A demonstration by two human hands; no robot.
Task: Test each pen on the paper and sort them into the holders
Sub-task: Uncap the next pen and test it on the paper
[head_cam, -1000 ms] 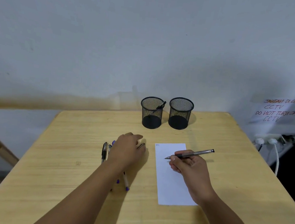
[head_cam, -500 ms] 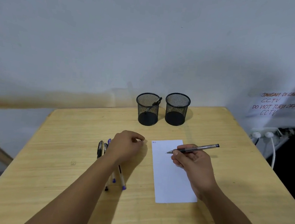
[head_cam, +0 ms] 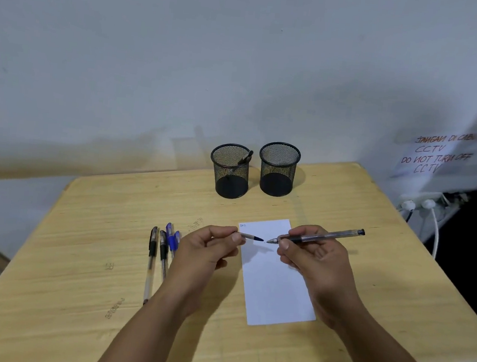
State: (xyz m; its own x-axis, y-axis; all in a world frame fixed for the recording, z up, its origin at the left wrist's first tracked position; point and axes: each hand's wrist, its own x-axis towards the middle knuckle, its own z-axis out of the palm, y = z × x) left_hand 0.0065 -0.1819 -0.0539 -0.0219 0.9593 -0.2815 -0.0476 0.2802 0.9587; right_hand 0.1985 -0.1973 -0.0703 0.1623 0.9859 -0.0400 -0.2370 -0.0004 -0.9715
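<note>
My right hand (head_cam: 313, 262) grips a clear grey pen (head_cam: 324, 236) above the top of the white paper (head_cam: 277, 288), its tip pointing left. My left hand (head_cam: 208, 250) pinches a small grey pen cap (head_cam: 251, 236) with a dark blue end, held just left of the pen's tip, a small gap between them. A faint blue scribble marks the paper's top left corner. Two black mesh holders stand at the back: the left holder (head_cam: 228, 180) has one dark pen leaning inside, and the right holder (head_cam: 277, 178) looks empty.
Several capped pens (head_cam: 163, 249), black and blue, lie side by side on the wooden table (head_cam: 82, 239) left of my left hand. A wall stands behind the table. At the right are a handwritten CCTV notice (head_cam: 438, 158) and plugged-in cables (head_cam: 419, 205).
My left hand has lifted off the pens on the table and now holds a cap up to the pen tip. My right hand has raised the pen slightly off the paper.
</note>
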